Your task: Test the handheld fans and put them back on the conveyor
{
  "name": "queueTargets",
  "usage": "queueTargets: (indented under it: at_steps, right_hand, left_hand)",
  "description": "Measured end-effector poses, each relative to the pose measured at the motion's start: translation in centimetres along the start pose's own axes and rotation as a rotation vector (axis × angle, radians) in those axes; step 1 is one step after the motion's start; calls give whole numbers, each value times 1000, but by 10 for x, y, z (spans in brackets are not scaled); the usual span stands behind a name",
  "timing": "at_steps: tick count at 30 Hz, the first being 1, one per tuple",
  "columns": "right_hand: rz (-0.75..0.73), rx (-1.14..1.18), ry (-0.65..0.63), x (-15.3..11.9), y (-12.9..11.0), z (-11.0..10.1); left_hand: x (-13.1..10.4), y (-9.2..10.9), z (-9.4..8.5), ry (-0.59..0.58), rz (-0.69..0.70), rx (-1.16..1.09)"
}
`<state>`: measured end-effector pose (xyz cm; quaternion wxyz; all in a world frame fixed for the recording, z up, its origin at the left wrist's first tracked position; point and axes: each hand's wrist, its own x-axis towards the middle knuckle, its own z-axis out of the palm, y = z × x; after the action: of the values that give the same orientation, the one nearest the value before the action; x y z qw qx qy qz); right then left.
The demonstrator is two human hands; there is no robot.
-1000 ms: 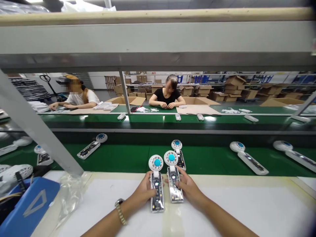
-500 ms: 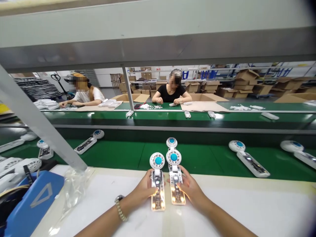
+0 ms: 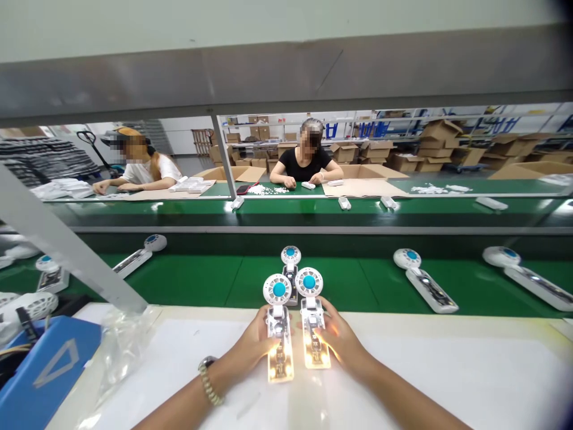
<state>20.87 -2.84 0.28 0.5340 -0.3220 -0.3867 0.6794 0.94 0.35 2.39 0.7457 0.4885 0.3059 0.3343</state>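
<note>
Beyond a white-covered counter (image 3: 416, 376), a green conveyor belt (image 3: 344, 278) crosses the workroom, with opened cartons (image 3: 441, 143) at the far right. Left hand (image 3: 255, 341) is closed around a near round-headed unit (image 3: 280, 361), thumb on its clear front. Right hand (image 3: 344, 345) grasps a matching round-headed unit (image 3: 317, 353) just to the right, thumb likewise on the front. Both units are held heads up, side by side and apart, above the near edge of the counter; circuit boards are visible and the lower ends glow amber. Directly behind them, a third unit (image 3: 290, 255) lies on the belt. Two further units (image 3: 432, 289) (image 3: 539, 288) lie on the belt to the right. A blue bin (image 3: 51, 364) stands near left, beside clear plastic film (image 3: 119, 343). Across the belt, one person in black (image 3: 305, 164) and another in white (image 3: 147, 170) sit at green worktops, small white parts (image 3: 268, 190) between them.
</note>
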Motion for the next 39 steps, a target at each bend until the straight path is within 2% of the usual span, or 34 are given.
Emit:
queueTargets:
  at_steps: [11,24,39]
  right_hand:
    - [-33,-37,10,1,8,-5]
    - [-22,-51,-30,-1,5,-5]
    - [-26,-72,9,0,3,-2]
  left_hand:
    - [0,0,-1,-56,-7,-32]
    - [0,-2,-1,-59,4,-25]
    - [1,-5,-4,-73,-5,-53]
